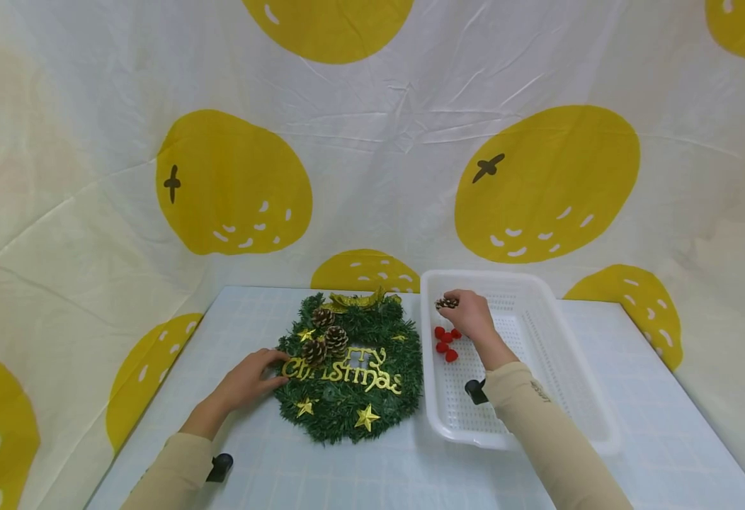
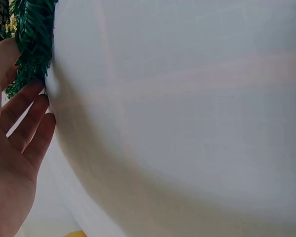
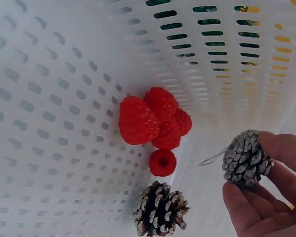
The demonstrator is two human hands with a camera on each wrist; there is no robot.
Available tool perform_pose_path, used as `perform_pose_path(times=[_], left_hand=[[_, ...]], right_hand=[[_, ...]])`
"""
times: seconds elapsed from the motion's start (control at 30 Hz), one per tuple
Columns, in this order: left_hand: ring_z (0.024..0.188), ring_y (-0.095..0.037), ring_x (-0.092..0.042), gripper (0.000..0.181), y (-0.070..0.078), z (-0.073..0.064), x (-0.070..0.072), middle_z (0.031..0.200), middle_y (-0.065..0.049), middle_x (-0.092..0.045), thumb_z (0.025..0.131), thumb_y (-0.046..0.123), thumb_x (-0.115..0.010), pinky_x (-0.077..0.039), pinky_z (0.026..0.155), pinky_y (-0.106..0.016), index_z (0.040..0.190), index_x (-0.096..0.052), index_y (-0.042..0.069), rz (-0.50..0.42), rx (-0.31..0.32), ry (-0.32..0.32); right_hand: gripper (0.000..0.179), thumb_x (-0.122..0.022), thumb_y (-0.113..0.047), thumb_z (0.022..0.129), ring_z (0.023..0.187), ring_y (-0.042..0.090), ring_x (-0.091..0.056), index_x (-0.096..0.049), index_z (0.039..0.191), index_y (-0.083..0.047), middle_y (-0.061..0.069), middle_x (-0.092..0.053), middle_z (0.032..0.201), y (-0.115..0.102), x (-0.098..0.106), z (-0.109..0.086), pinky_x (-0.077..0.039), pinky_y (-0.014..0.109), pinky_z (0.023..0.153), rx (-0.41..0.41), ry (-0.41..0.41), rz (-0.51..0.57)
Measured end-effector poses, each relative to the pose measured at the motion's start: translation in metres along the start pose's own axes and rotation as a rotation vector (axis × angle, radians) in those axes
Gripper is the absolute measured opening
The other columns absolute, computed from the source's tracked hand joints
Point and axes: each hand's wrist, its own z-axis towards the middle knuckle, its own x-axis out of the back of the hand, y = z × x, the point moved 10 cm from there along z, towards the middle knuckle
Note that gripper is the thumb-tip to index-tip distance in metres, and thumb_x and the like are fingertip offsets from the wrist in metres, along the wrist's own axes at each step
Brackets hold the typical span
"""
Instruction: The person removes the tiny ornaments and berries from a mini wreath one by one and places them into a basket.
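Note:
A pine cone (image 3: 247,159) with frosted scales and a thin wire loop is pinched in my right hand (image 1: 471,315), over the far left part of a white plastic basket (image 1: 570,333). Below it in the basket lie another pine cone (image 3: 161,210) and several red raspberries (image 3: 139,121). With mostly straight fingers, my left hand (image 1: 248,382) touches the left edge of a green wreath (image 1: 340,414). The wreath carries gold "Christmas" lettering (image 1: 347,375), gold stars (image 1: 367,418), several pine cones (image 1: 336,340) and a gold bow (image 1: 356,301). One word of the lettering is partly covered.
The wreath and basket stand side by side on a table with a pale checked cloth (image 1: 258,467). A white curtain (image 1: 372,177) with yellow fruit prints hangs behind and along the sides. The basket's raised rim borders the wreath's right side.

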Motion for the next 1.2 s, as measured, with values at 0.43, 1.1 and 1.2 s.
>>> perform_pose_path(times=[0.43,1.1,1.2], left_hand=[[0.108,-0.031,-0.059,0.041,-0.004,0.0,0.0,0.118,-0.009,-0.061,0.091,0.033,-0.071,-0.048,0.092,-0.052,0.123,-0.062,0.009,0.012,-0.001,-0.01],[0.108,-0.033,-0.059,0.039,0.003,0.001,0.001,0.117,-0.012,-0.062,0.091,0.028,-0.071,-0.048,0.093,-0.053,0.122,-0.062,0.006,0.01,-0.016,0.002],[0.109,-0.032,-0.059,0.039,0.001,0.001,0.0,0.118,-0.012,-0.062,0.091,0.027,-0.071,-0.048,0.093,-0.052,0.123,-0.062,0.007,0.009,-0.01,-0.005]], right_hand=[[0.039,-0.068,-0.015,0.092,0.107,0.04,-0.06,-0.063,0.125,0.005,0.024,-0.063,0.121,-0.001,-0.014,-0.001,-0.052,0.048,0.089,0.029,-0.05,-0.037],[0.041,-0.067,-0.017,0.092,0.111,0.04,-0.058,-0.062,0.128,0.003,0.022,-0.062,0.124,0.004,-0.021,0.001,-0.051,0.048,0.09,0.017,-0.098,-0.081],[0.042,-0.066,-0.017,0.092,0.109,0.039,-0.059,-0.061,0.129,0.002,0.022,-0.062,0.126,0.003,-0.021,0.001,-0.051,0.047,0.088,0.009,-0.107,-0.084]])
